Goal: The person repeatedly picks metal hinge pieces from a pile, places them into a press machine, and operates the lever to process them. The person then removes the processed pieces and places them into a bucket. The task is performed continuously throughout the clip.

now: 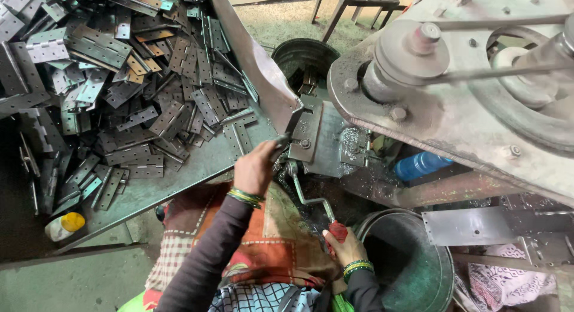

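Two hands at work: left hand (256,167) pinches a hinge (281,143) at the machine's clamp plate (311,138), beside the tray's right edge; right hand (344,245) grips the red-handled crank (311,198). Loading step; cranking likely follows.

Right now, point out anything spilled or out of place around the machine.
Metal shavings lie scattered on the machine's plate beside the left hand. The hinges sit in a loose, jumbled heap on the tray.
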Demonstrator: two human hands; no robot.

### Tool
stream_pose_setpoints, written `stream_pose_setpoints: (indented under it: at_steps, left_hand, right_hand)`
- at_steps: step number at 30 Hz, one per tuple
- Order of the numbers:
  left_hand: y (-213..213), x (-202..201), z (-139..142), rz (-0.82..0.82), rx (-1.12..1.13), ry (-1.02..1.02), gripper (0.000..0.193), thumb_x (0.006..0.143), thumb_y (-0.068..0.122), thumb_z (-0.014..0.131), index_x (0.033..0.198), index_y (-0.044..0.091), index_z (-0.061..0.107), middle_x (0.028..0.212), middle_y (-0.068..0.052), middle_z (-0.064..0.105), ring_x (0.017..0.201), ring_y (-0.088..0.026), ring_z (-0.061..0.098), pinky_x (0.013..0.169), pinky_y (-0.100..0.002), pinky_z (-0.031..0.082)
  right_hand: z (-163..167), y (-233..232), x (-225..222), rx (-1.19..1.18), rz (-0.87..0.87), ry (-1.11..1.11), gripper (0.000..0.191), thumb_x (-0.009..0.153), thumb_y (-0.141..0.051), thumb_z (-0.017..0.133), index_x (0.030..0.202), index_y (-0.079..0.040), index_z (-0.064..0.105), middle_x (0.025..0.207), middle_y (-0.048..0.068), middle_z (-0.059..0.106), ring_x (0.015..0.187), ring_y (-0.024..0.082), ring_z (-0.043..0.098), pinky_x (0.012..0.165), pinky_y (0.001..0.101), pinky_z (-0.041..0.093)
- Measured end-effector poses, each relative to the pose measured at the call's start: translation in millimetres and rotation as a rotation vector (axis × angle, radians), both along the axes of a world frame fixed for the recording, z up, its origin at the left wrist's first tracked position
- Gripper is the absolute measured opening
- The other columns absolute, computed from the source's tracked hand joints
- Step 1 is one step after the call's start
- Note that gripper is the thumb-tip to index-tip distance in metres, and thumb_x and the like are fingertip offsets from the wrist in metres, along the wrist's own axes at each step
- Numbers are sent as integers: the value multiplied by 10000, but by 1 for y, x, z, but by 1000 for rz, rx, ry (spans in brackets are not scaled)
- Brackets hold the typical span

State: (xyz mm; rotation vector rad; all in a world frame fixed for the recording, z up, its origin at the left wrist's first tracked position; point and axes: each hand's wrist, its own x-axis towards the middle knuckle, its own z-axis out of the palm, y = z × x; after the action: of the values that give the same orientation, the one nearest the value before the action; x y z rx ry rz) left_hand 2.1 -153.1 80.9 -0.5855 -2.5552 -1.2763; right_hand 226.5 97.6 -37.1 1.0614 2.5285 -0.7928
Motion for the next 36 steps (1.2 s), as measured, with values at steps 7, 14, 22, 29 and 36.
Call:
stream_pose_setpoints:
  at_steps: [7, 14, 22, 29, 36]
  left_hand:
    - [96, 32, -38, -285, -210, 299, 627, 863, 277, 621, 1448, 97, 484, 1533, -156, 476, 1426, -342, 412, 1151, -618, 200]
    - [107, 25, -74, -170, -459, 219, 611, 899, 248, 657, 1479, 111, 526, 1521, -66, 531, 1478, -261, 403, 1277, -598, 145]
    - [129, 18, -57, -137, -336, 19, 594, 817, 306, 735, 1333, 45, 594, 1338, -106, 588, 1399, -337, 457, 1233, -653, 115]
    - [138, 13, -72, -98, -331, 101, 470, 855, 267, 666, 1284, 79, 634, 1326, -96, 605, 1375, -320, 489, 1225, -657, 130]
    - [128, 17, -77, -84, -325, 192, 393, 914, 202, 578, 1284, 88, 646, 1318, -73, 626, 1333, -295, 532, 1237, -654, 150]
  right_hand:
    - [-10, 3, 3, -67, -36, 159, 666, 728, -659, 730, 1103, -110, 689, 1007, 144, 784, 967, 318, 753, 842, 400, 562]
    - [-10, 4, 1, -386, -103, 100, 558, 827, -527, 756, 1044, -15, 699, 870, 218, 771, 760, 377, 736, 692, 420, 561]
    - [46, 16, -10, -76, 45, -27, 606, 819, -614, 710, 1043, -54, 651, 847, 188, 796, 785, 318, 781, 736, 387, 580]
    - [-29, -10, 9, -83, -23, 299, 576, 807, -497, 763, 1155, -51, 655, 958, 246, 741, 865, 477, 681, 741, 490, 535]
    - [-16, 10, -1, -490, -5, 113, 600, 893, -543, 725, 952, 54, 696, 847, 297, 716, 774, 485, 681, 695, 511, 522]
